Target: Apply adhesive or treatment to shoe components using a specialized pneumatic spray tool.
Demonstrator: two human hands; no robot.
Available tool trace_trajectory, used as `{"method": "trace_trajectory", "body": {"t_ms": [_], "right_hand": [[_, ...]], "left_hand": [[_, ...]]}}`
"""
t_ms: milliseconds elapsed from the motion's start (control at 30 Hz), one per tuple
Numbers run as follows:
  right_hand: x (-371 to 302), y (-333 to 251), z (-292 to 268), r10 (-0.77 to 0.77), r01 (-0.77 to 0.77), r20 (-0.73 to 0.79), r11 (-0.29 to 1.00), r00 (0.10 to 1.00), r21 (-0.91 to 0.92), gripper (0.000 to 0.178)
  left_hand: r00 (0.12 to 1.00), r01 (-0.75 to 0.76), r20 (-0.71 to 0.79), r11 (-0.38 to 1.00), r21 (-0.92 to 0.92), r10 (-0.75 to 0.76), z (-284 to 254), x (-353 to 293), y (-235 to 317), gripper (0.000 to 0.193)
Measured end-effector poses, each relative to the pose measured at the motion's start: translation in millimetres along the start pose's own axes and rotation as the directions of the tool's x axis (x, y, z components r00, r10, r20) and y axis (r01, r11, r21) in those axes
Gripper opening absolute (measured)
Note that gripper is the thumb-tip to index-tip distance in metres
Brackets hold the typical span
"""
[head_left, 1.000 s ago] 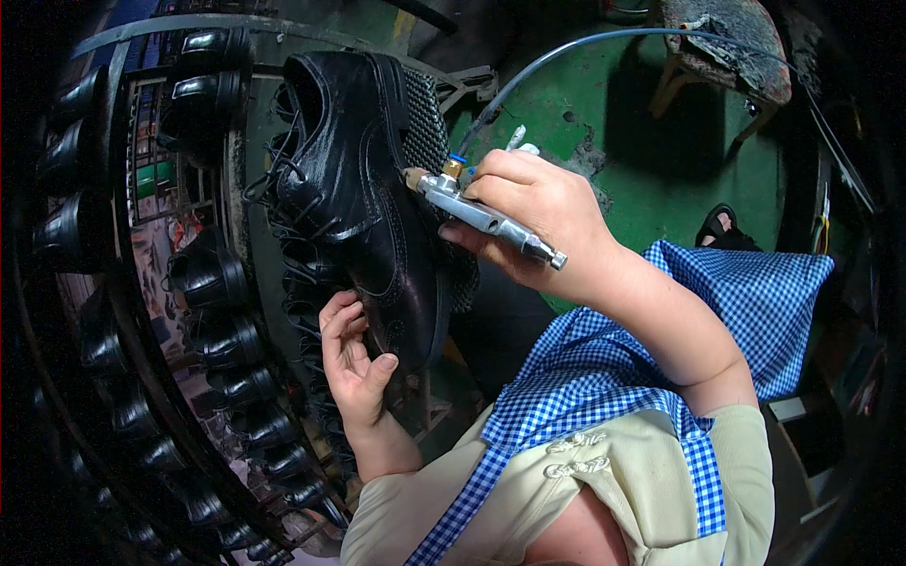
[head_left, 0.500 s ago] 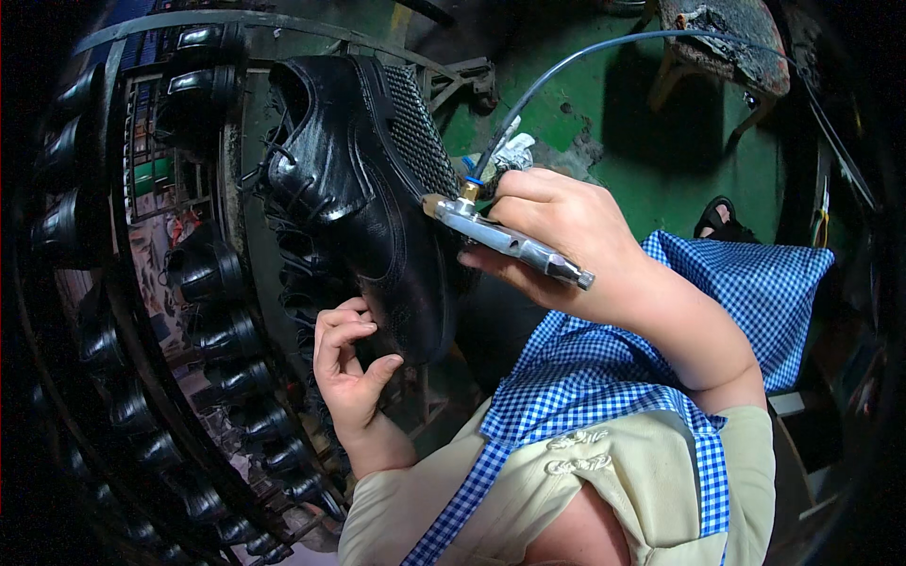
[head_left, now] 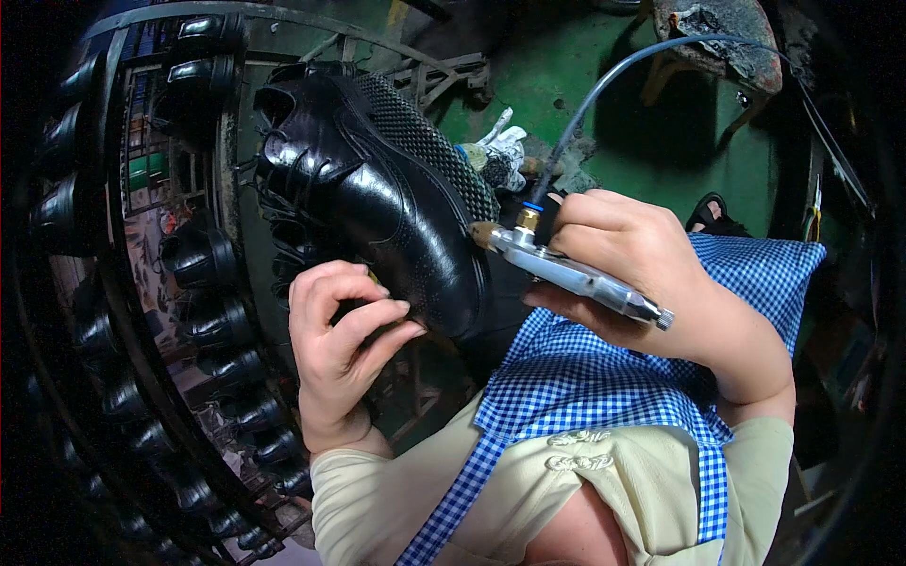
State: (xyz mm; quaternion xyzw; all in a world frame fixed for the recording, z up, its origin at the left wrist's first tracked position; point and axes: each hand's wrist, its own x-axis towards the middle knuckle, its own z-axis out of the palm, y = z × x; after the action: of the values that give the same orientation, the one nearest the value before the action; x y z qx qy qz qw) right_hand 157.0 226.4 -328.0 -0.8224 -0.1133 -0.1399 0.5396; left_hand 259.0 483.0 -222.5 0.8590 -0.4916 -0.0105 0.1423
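A glossy black lace-up shoe (head_left: pixel 387 212) lies on its side, its textured sole turned to the upper right. My right hand (head_left: pixel 628 255) is wrapped round a small silver spray gun (head_left: pixel 590 278). The gun's brownish tip is beside the sole edge near the toe; whether it touches is unclear. A dark air hose (head_left: pixel 604 80) rises from its brass and blue fitting. My left hand (head_left: pixel 335 335) is just below the toe, fingers curled and thumb close to the index fingertip. A small yellowish spot shows behind those fingers, too hidden to name.
Racks on the left hold rows of black shoes (head_left: pixel 198 259). More laced shoes sit beneath the big one. A crumpled white glove or cloth (head_left: pixel 505 151) is beyond the sole. A worn stool (head_left: pixel 722 47) stands on the green floor (head_left: pixel 552 90) at the far right.
The shoe has turned, its toe swinging right, and its upper now shines more. My right hand with the spray gun moved right and nearer; my left hand shifted left and its fingers closed up.
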Motion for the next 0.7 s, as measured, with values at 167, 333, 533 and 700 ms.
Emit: {"method": "trace_trajectory", "body": {"t_ms": [167, 333, 533, 700], "right_hand": [[-13.5, -9.8, -17.1, 0.025, -0.023, 0.034, 0.998, 0.999, -0.060, 0.029], [-26.3, -12.9, -28.1, 0.025, -0.025, 0.002, 0.995, 1.000, -0.094, 0.033], [-32.8, -14.4, -32.5, -0.033, -0.003, -0.162, 0.977, 0.986, -0.215, 0.030], [-33.4, -10.2, -32.2, -0.033, -0.029, -0.225, 0.963, 0.974, -0.269, 0.032]], "left_hand": [[0.983, -0.164, 0.099, 0.983, 0.078, 0.156, -6.1, 31.3, 6.9, 0.037], [0.951, -0.235, 0.213, 0.971, 0.031, 0.224, -5.6, 61.4, 9.0, 0.046], [0.944, -0.261, 0.207, 0.965, -0.012, 0.258, 4.3, 85.0, 10.1, 0.051], [0.966, -0.176, 0.192, 0.984, -0.010, 0.175, 11.3, 98.1, 15.6, 0.054]]}}
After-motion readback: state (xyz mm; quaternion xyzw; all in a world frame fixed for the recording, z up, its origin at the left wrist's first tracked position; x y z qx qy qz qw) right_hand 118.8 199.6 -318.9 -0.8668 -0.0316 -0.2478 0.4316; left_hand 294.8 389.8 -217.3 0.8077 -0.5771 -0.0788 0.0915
